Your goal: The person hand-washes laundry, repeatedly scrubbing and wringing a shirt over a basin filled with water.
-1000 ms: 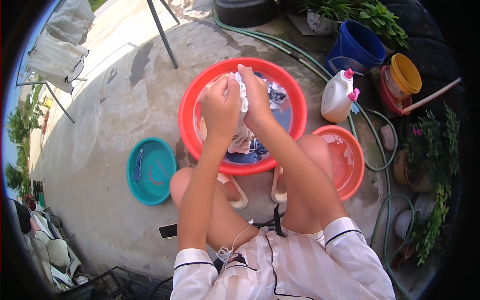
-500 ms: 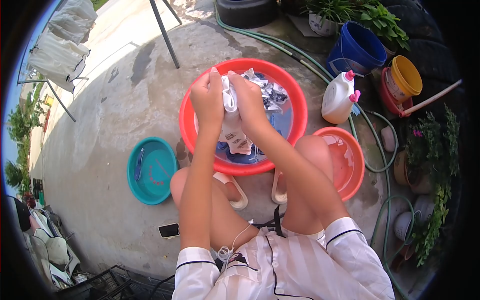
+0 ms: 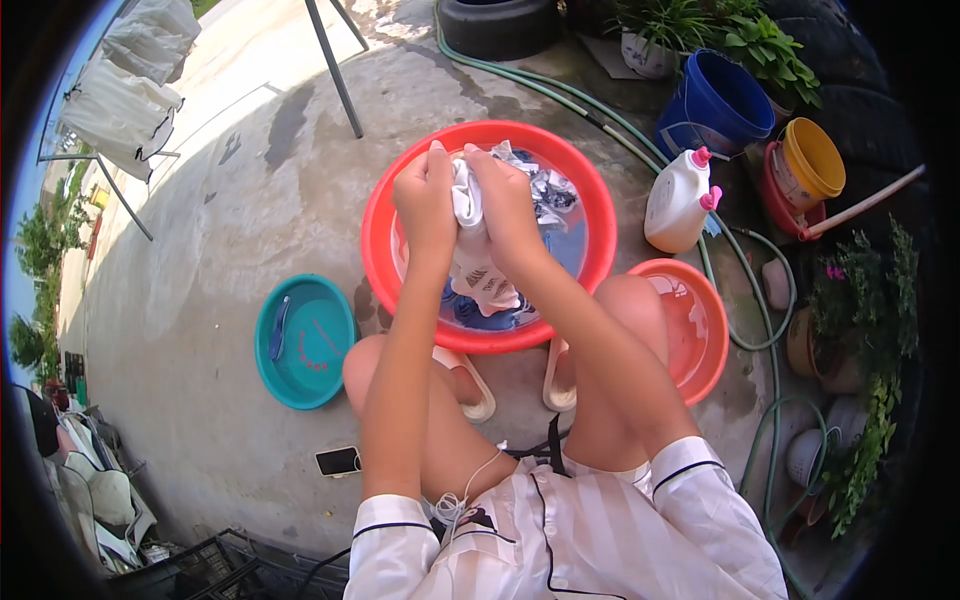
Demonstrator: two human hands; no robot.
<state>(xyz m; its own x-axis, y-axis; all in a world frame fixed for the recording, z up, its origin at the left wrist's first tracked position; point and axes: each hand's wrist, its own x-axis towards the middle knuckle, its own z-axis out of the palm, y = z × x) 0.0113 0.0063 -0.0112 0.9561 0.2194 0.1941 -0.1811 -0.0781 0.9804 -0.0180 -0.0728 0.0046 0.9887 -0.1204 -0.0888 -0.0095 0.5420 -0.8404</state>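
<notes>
A white cloth (image 3: 482, 270) with small dark print hangs between my hands over the large red basin (image 3: 596, 240). My left hand (image 3: 426, 205) is closed on its left side, thumb up. On the right side my right hand (image 3: 500, 200) grips the same cloth, its fingertips partly hidden. Below, the basin holds water, with a black-and-white patterned cloth (image 3: 553, 195) at the upper right and a blue cloth (image 3: 485, 316) near the front rim.
A teal basin (image 3: 343, 375) with a blue brush (image 3: 279, 330) stands left, above a phone (image 3: 338, 461). To the right are an orange-red basin (image 3: 714, 350), pink-capped bottles (image 3: 676, 205), a blue bucket (image 3: 712, 100), a yellow bucket (image 3: 812, 158) and a green hose (image 3: 778, 400).
Compared with a second ago, both hands with the white cloth have shifted left and slightly down. More of the patterned cloth shows in the basin.
</notes>
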